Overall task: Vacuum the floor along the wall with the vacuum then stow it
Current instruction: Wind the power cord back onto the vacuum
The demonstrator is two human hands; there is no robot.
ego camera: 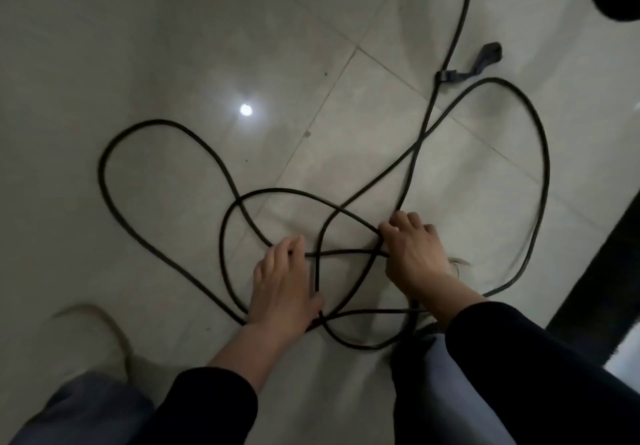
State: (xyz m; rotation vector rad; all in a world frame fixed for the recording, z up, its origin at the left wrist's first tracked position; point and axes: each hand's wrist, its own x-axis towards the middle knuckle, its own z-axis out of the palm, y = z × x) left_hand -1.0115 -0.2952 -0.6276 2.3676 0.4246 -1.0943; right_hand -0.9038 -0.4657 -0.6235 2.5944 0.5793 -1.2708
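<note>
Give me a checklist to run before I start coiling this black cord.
1. Right hand grips the power cord: ok, fingers curl over a strand.
2. Left hand grip: cannot tell; it lies over crossing strands.
3. Cord free of tangles: not ok, several loops cross on the tiled floor.
4. Cord strap at hand: ok, fastened on the cord beyond the loops.
5. Feet off the cord: cannot tell; a strand runs close by the right shoe.
6. Plug pulled out: cannot tell; the cord leaves the view at the top.
</note>
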